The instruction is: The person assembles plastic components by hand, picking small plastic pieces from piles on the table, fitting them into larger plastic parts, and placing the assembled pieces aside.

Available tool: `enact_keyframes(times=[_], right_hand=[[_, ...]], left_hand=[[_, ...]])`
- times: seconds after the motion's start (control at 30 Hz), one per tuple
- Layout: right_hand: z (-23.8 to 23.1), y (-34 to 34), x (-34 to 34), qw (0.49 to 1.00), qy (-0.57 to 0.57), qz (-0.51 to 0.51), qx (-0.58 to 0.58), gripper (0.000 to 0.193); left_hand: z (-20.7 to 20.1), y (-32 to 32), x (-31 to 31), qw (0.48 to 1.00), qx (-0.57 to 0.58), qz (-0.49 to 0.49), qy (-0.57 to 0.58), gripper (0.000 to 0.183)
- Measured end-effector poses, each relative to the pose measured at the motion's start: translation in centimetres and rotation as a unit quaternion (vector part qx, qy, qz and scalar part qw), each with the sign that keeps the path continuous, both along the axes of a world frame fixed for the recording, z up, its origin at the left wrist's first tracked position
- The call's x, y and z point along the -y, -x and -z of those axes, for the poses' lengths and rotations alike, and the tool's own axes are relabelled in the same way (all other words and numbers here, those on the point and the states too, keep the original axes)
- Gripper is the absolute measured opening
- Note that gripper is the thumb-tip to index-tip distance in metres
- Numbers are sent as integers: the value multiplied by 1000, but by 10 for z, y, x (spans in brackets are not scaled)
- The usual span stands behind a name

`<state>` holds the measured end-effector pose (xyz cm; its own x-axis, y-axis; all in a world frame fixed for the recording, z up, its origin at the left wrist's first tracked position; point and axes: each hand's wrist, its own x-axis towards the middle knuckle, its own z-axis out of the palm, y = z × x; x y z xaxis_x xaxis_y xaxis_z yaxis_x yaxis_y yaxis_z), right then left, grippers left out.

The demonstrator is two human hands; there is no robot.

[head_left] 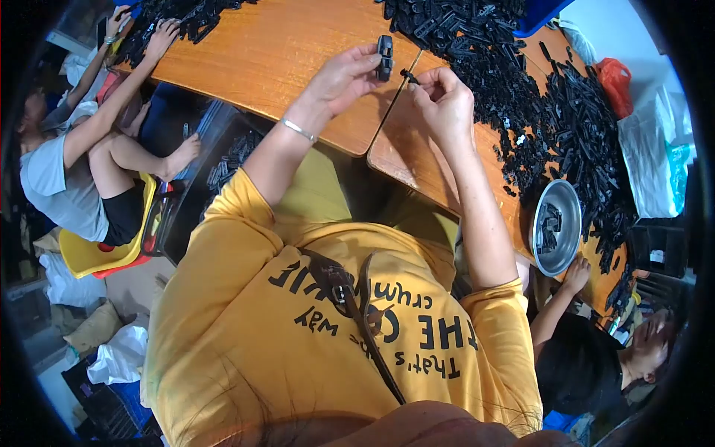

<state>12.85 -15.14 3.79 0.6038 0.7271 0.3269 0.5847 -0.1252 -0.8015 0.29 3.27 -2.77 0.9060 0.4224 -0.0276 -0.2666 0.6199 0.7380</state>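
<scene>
Above the wooden table (pixel 313 37), my left hand (pixel 344 80) pinches an oblong black plastic part (pixel 384 58), upright between thumb and fingers. A metal bangle circles that wrist. To its right, my right hand (pixel 447 106) is closed with thumb and fingertips on a small black plastic piece (pixel 409 77). The two parts are close together but apart. Beyond and to the right of my right hand spreads a heap of small black plastic parts (pixel 484 71).
A metal bowl (pixel 557 227) holding black parts stands at the right, near another person's hand (pixel 576 274). More long black parts (pixel 585 134) lie beyond it, by a red bag (pixel 614 86). At left, a person on a yellow chair (pixel 112 246) reaches toward another black pile (pixel 190 21).
</scene>
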Motion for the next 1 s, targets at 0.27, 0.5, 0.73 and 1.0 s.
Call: enact_keyframes(times=[0.27,0.5,0.73,1.0], right_hand=[[7,0,5,999,18,42,-6,15],[19,-7,11,986,-5,33,164,19],[29,-15,21,989,-68,-8,135,19],[31,-29,28,986,-128,-15,105,15]], left_hand=[[-11,5,32,996,51,70,35,40],[-20,-7,45,997,51,62,14,32],[-12,-16,46,995,65,74,29,28],[-2,-27,44,986,98,118,62,38]])
